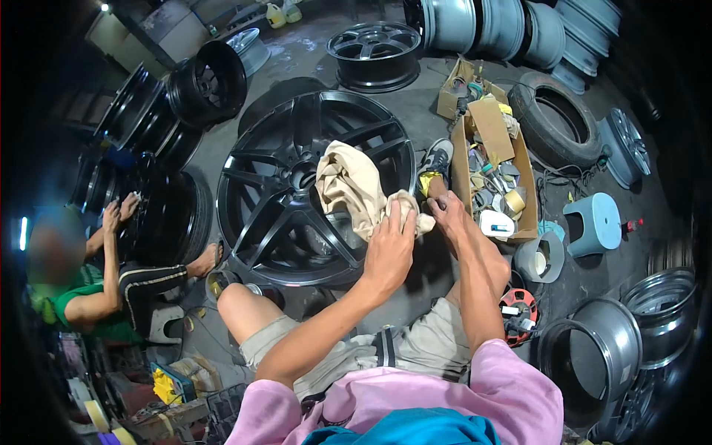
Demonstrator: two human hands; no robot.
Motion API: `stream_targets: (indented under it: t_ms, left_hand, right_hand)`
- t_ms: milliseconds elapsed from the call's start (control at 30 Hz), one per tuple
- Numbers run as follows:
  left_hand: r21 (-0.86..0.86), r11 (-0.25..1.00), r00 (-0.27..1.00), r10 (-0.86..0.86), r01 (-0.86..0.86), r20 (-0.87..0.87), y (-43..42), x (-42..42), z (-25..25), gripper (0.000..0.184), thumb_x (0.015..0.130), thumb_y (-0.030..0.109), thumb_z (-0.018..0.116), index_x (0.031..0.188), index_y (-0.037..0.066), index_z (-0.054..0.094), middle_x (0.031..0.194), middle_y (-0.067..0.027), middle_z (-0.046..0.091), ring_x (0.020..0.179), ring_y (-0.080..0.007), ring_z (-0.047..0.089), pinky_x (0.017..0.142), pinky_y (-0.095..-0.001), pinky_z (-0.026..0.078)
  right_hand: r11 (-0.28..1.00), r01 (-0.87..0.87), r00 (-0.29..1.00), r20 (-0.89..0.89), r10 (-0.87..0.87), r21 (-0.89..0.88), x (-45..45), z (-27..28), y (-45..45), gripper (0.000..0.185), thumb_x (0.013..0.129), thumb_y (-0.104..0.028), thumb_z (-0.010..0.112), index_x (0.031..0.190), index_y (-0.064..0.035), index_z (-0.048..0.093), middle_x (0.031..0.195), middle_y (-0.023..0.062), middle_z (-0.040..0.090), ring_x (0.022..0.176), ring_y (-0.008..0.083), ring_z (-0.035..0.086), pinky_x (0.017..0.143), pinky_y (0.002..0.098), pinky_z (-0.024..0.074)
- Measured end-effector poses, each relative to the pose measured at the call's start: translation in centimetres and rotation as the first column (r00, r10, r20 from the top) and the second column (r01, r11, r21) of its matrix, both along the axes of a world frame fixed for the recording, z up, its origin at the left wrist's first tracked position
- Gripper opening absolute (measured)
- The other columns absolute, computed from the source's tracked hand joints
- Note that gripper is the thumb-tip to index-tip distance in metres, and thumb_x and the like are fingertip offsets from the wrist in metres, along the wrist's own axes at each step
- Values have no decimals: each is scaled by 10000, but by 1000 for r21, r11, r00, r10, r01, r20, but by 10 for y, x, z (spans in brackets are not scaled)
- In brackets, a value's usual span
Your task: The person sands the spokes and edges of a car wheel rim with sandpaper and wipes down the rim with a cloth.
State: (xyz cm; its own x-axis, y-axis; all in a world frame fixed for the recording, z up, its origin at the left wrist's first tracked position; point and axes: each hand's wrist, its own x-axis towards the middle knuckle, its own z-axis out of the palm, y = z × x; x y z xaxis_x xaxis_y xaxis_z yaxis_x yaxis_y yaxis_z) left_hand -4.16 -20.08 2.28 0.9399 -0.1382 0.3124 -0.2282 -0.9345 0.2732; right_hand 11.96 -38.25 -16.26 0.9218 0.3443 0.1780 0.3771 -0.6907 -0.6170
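My left hand (391, 251) is closed on a cream cloth (348, 185), bunched at the grip. The cloth's loose part hangs over the right side of a large black wheel rim (278, 226) with paired spokes, lying face up before me. Just right of the cloth's bunched end, my right hand (449, 215) is curled in front of my right lower leg. Its fingertips are drawn together, and whatever may be between them is too small to make out. Below that hand's far side shows my dark shoe (437, 157) with a yellow patch.
A cardboard box (529, 200) of sanding pads and tape stands at right, near a tire (556, 119) and a blue stool (593, 222). At left, another person (89, 274) sits handling a dark wheel. Rims (593, 348) stand around; a red cable reel (518, 315) lies near my right knee.
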Motion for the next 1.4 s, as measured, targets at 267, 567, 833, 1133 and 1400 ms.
stream_targets:
  t_ms: [267,567,833,1133,1400]
  left_hand:
    - [-848,494,665,-701,192,-257,-16,-104,17,295,1083,259,541,1042,-15,642,875,-167,685,854,-295,684,795,-440,532]
    - [-876,464,775,-505,-127,-380,-1,-120,56,395,1096,390,573,1070,4,652,690,-48,601,620,-107,517,593,-349,455]
    - [-987,147,918,-376,-72,-123,33,-113,59,220,1091,250,616,1028,39,607,892,50,569,807,1,503,679,-211,435]
    - [-978,139,982,-127,155,137,47,-118,106,167,1050,166,653,1016,7,614,787,-8,601,730,-73,541,654,-274,453]
    - [-838,381,920,-139,391,367,43,-121,107,159,987,164,692,941,24,630,990,-123,638,897,-276,591,813,-395,466]
  right_hand:
    - [771,249,961,-251,-119,587,-38,54,-36,364,1010,-257,707,1054,103,734,954,108,681,852,172,645,738,335,515]
    - [803,247,908,-418,3,543,-144,211,-44,255,995,-220,735,1071,23,744,915,31,693,829,80,628,701,246,484]
    - [635,16,753,-427,500,772,-195,258,30,198,960,-53,729,1141,16,688,1024,52,686,938,101,637,846,258,520]
    - [568,266,871,-446,204,779,-238,240,85,401,1004,-195,663,1334,24,604,1207,109,694,1049,175,682,895,318,558]
    - [373,427,784,-543,302,824,-231,228,49,501,1000,-253,693,1376,44,550,1247,136,687,1011,210,716,875,355,605]
